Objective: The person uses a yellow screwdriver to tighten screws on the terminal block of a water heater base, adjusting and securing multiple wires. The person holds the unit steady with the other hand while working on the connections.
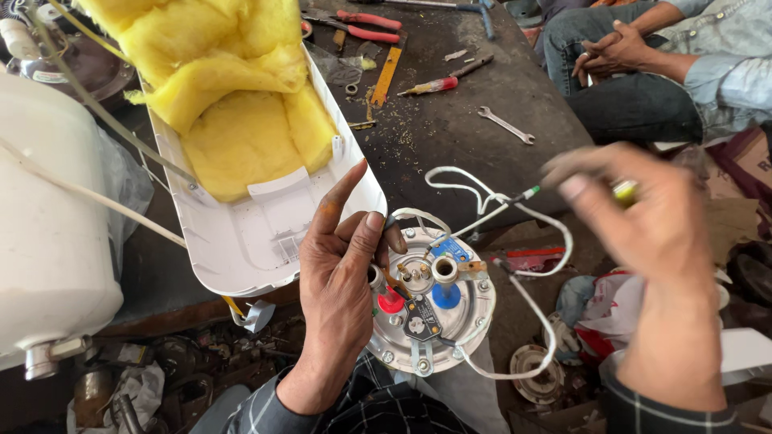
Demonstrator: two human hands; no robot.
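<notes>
Blurred and closest to the lens, the right hand point(643, 209) pinches a small yellow-green tool point(624, 191) just right of the round metal heater plate point(434, 301). At the plate's left edge, the left hand point(346, 273) grips it, index finger raised. White wires point(515, 281) loop off its right side. Above-left of the plate lies a white casing point(241, 233) packed with yellow insulation point(233, 96).

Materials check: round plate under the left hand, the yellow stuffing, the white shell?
Round plate: bare metal by its silvery sheen, likely steel. Yellow stuffing: fluffy fibrous wool, probably glass wool. White shell: smooth, glossy moulded plastic, it seems. Left hand grips the plate's edge.
</notes>
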